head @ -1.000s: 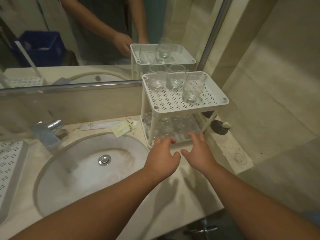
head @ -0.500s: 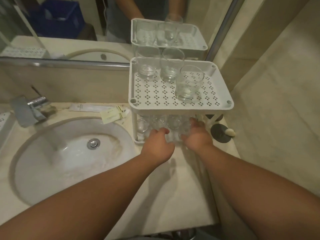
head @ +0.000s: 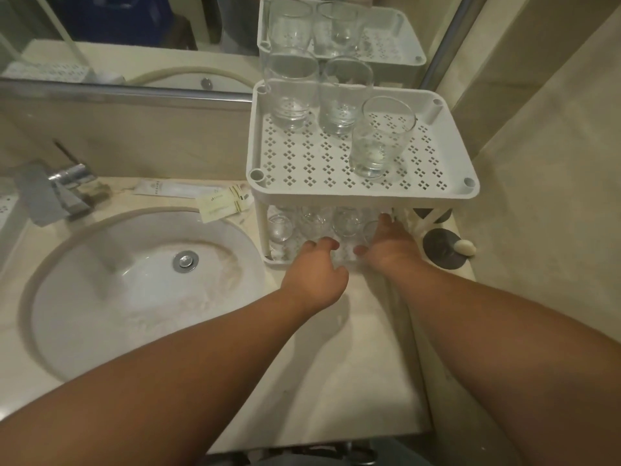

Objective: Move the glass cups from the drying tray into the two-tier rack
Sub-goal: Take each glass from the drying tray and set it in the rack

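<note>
Countertop (head: pixel 336 381) under rack (head: pixel 265 230), sachets (head: pixel 223 203)

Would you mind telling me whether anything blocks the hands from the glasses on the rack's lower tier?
Nothing visible does. The left hand and right hand reach in through the open front of the lower tier, under the top shelf, beside the lower glasses.

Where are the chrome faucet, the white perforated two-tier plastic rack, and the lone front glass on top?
Chrome faucet (head: pixel 64 186): head view, on its spout.
White perforated two-tier plastic rack (head: pixel 302 169): head view, bare top shelf.
Front clear glass cup (head: pixel 379 139): head view, its side wall.
</note>
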Motion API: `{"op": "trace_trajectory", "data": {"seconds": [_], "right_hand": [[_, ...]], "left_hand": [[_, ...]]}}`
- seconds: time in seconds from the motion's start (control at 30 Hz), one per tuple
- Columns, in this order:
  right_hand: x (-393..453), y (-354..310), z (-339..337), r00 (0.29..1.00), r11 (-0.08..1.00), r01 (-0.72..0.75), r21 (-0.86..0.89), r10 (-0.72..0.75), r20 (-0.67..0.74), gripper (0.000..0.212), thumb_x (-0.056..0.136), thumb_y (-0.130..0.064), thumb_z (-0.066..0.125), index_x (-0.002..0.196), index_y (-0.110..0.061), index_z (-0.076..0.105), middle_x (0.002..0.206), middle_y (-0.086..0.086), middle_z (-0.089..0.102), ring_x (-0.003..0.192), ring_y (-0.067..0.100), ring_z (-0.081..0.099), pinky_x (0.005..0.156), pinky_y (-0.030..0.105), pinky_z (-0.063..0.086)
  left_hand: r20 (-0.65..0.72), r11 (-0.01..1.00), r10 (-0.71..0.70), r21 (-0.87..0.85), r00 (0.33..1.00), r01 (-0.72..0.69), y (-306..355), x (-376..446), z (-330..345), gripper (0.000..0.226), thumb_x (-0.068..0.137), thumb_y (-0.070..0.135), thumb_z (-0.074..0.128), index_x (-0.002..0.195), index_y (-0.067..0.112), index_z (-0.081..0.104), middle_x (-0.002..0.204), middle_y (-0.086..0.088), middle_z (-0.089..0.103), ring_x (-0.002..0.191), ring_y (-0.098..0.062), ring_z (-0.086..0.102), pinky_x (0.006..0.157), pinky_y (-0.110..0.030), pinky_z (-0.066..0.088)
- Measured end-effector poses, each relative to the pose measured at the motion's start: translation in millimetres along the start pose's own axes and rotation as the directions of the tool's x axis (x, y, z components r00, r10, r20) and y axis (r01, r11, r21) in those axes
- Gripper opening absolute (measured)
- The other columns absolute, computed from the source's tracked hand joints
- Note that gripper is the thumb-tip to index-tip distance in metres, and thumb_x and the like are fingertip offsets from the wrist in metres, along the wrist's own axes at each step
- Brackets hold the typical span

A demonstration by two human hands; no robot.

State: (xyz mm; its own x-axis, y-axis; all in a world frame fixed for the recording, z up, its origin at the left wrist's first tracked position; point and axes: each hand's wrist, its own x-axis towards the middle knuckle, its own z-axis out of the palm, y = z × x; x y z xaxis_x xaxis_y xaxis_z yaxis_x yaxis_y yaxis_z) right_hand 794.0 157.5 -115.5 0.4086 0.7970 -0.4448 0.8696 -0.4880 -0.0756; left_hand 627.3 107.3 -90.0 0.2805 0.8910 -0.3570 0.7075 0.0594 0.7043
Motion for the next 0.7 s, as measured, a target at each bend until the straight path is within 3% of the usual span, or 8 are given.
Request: {"op": "trace_trajectory", "data": {"seconds": [0.33, 0.47, 0.6, 0.7], "right_hand": [[1, 0, -2, 0.996, 1.0, 0.02, -0.019, -0.022, -0.086, 0.08, 0.076, -0.044, 0.074, 0.139, -0.021, 0.031, 0.137, 0.009, 0.049, 0.125, 0.031, 0.051, 0.088, 0.038, 0.047], [-5, -1, -7, 0.992, 0.998, 0.011, -0.061, -0.018, -0.124, 0.08, 0.079, -0.046, 0.07, 0.143, -0.025, 0.026, 0.143, 0.007, 0.043, 0.131, 0.029, 0.046, 0.091, 0.041, 0.047], [-16, 1, -14, 0.989, 0.995, 0.016, -0.096, -0.03, -0.144, 0.087, 0.084, -0.048, 0.066, 0.152, -0.03, 0.015, 0.155, 0.002, 0.029, 0.142, 0.024, 0.033, 0.104, 0.041, 0.04], [-28, 0, -20, 0.989, 0.997, 0.013, -0.077, -0.024, -0.143, 0.084, 0.084, -0.048, 0.066, 0.151, -0.029, 0.018, 0.152, 0.003, 0.033, 0.136, 0.025, 0.041, 0.098, 0.04, 0.047]], "left_hand": [[-0.042, 0.999, 0.035, -0.015, 0.999, -0.035, -8, -2, -7, 0.049, 0.093, 0.025, 0.054, 0.142, 0.022, 0.046, 0.14, -0.006, 0.047, 0.116, -0.018, 0.056, 0.088, -0.022, 0.037], [-0.031, 0.997, 0.065, -0.029, 0.997, -0.065, -8, -4, -7, 0.048, 0.093, 0.023, 0.054, 0.141, 0.022, 0.047, 0.14, -0.007, 0.048, 0.117, -0.018, 0.056, 0.09, -0.022, 0.037], [-0.036, 0.995, 0.099, -0.028, 0.994, -0.1, -7, -6, -12, 0.048, 0.092, 0.022, 0.054, 0.14, 0.023, 0.048, 0.139, -0.005, 0.05, 0.124, -0.018, 0.053, 0.097, -0.025, 0.04], [-0.048, 0.992, 0.127, -0.021, 0.991, -0.128, -7, -7, -19, 0.048, 0.093, 0.022, 0.054, 0.14, 0.022, 0.049, 0.138, -0.005, 0.052, 0.124, -0.018, 0.054, 0.101, -0.029, 0.043]]}}
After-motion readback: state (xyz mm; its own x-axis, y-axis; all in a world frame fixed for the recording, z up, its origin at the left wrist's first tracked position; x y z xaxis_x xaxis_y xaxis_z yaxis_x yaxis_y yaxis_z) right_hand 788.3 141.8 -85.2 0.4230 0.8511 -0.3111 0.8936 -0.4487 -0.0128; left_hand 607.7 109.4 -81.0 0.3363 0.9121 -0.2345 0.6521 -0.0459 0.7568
